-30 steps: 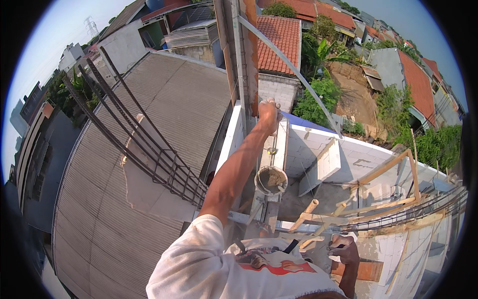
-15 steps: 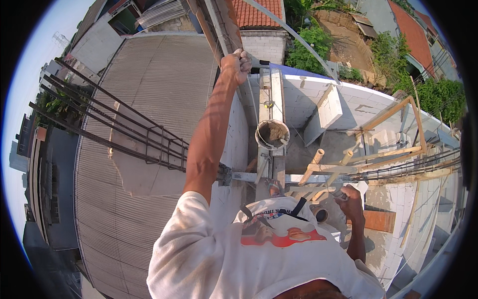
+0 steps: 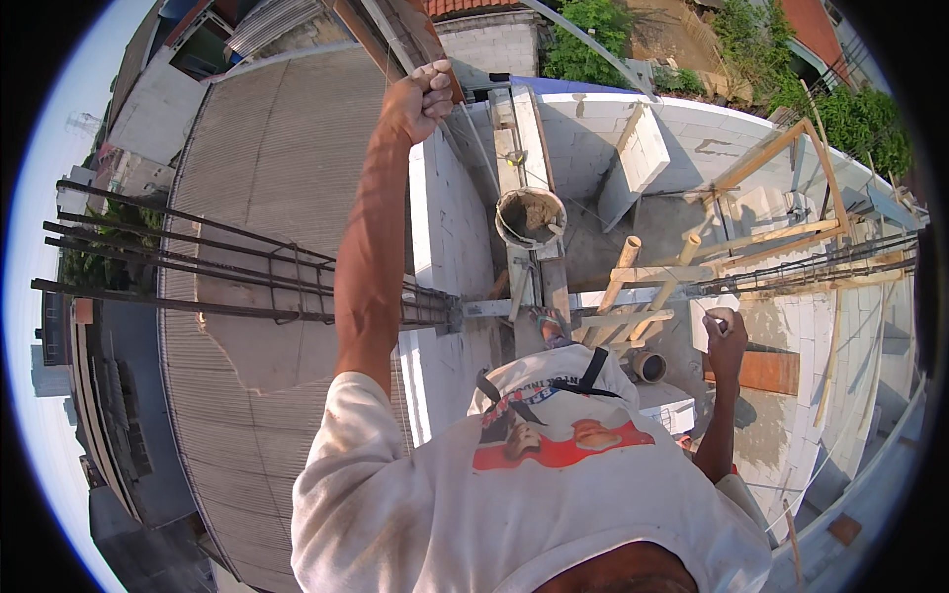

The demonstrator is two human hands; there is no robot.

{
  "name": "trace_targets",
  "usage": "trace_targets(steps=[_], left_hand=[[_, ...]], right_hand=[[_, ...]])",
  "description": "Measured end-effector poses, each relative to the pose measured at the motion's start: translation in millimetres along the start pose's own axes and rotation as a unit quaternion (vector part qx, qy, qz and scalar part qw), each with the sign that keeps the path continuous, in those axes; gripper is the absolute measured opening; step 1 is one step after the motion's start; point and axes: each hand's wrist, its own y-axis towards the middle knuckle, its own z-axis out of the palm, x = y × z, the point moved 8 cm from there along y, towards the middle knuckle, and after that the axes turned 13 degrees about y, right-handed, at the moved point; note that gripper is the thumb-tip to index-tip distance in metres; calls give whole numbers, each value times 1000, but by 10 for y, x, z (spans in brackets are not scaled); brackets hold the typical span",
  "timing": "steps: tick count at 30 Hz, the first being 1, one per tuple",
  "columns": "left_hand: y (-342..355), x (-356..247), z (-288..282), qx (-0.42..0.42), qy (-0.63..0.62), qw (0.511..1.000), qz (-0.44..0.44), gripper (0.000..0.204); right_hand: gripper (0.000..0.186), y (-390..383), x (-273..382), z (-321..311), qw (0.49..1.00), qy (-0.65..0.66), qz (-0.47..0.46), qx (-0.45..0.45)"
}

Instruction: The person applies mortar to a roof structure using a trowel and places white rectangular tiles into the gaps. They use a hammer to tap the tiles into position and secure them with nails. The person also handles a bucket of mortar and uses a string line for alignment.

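Note:
My left hand (image 3: pixel 423 97) is raised at the top, fingers curled at an upright timber-and-metal post (image 3: pixel 384 32); what it grips is hidden. My right hand (image 3: pixel 724 334) is closed at right around something small and dark, with a thin line beside it. Between them a bucket of grey mortar (image 3: pixel 530 217) rests on narrow planks (image 3: pixel 532 128) with a small yellow object (image 3: pixel 514 158) beyond it. My sandalled foot (image 3: pixel 549 321) shows below the bucket.
Long rebar (image 3: pixel 178 252) juts left over a corrugated roof (image 3: pixel 247 445). Right are white block walls (image 3: pixel 643 158), bamboo poles (image 3: pixel 625 262), a timber frame (image 3: pixel 781 148) and a round container (image 3: pixel 649 366) below. I am high up, with drops at the roof's edge and beside the planks.
The view has tilted down, so the scene sits higher. My left hand has shifted left relative to the bucket, still curled at the post. My right hand appears higher in the picture.

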Motion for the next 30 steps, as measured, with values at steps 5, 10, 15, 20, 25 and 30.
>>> trace_targets(steps=[5, 10, 15, 20, 25, 30], left_hand=[[24, 18, -652, -197, 25, 980, 17, 25], [221, 5, -572, -72, -131, 989, 4, 24], [-89, 52, -184, -48, 122, 991, -23, 21], [60, -67, -896, -204, -128, 968, 75, 26], [-43, 66, -351, 20, -9, 1000, -22, 24], [-143, -41, -723, -207, 73, 974, 53, 22]], right_hand=[[20, -187, 364, 249, 939, 294, -43, 171], [19, -259, -191, 466, 848, -460, -161, 209], [25, 75, -28, -524, 992, 126, -26, -5], [22, -176, -110, 340, 955, -90, 21, 281], [24, -81, -77, 112, 978, -126, -64, 153], [28, -21, 60, -127, 983, 157, -26, 94]])
